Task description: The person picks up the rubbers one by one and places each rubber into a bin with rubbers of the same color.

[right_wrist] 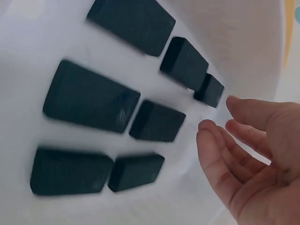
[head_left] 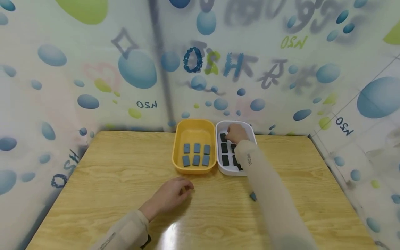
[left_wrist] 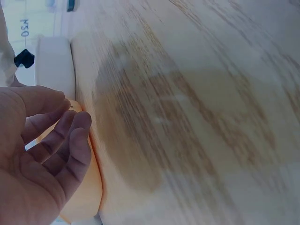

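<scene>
My right hand (head_left: 236, 133) is inside the white tray (head_left: 222, 169), over its far part. In the right wrist view, its thumb and fingers (right_wrist: 213, 145) are bent with a gap between them, and nothing shows in that gap. Dark rectangular blocks (head_left: 224, 148) lie in rows on the tray floor; the small dark block (right_wrist: 214, 91) is closest to the fingertips, apart from them. The forearm hides part of the tray. My left hand (head_left: 170, 192) hovers over the table before the yellow tray (head_left: 195, 133), fingers loosely curled and holding nothing. Several blue-grey blocks (head_left: 197, 148) lie in two rows there.
A single blue-grey block (head_left: 253, 196) lies on the wooden table (head_left: 131, 159), partly covered by the right sleeve (head_left: 272, 194). Both trays stand side by side near the back edge, close to a patterned wall covering (head_left: 125, 114).
</scene>
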Demonstrator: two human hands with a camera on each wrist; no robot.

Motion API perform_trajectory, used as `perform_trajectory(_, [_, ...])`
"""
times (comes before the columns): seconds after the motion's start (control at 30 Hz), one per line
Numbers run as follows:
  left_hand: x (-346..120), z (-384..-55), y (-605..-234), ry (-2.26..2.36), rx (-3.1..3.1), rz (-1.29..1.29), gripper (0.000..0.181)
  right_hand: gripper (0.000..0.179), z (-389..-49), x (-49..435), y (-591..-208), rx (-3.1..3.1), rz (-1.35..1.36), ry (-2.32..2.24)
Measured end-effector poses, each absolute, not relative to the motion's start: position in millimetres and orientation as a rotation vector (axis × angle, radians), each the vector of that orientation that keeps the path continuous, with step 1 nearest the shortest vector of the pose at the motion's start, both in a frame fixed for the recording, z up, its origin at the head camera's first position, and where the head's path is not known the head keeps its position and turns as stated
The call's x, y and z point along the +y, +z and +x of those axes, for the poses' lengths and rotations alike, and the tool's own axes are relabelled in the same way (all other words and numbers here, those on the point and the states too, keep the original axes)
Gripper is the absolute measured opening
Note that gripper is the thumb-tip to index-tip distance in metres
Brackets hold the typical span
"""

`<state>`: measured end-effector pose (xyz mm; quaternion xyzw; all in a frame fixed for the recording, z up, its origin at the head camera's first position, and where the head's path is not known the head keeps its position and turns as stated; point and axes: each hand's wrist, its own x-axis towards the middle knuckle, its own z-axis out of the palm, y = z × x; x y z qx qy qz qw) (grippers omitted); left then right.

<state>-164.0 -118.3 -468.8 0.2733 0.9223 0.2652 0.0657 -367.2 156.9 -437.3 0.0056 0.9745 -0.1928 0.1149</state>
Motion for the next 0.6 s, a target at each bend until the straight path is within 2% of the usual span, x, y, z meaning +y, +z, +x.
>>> perform_trajectory(0.1, [-114.1, -165.5, -468.0, 0.786, 2.758, 0.819, 0.017, 0.037, -360.8, 161.7, -425.8, 2.834, -0.032, -0.492])
perform_trajectory(0.6, [-87.3, -165.6, -463.2, 0.740, 2.720, 0.926, 0.016, 0.024, -303.3, 179.9, -386.4, 2.892, -0.280, -0.358])
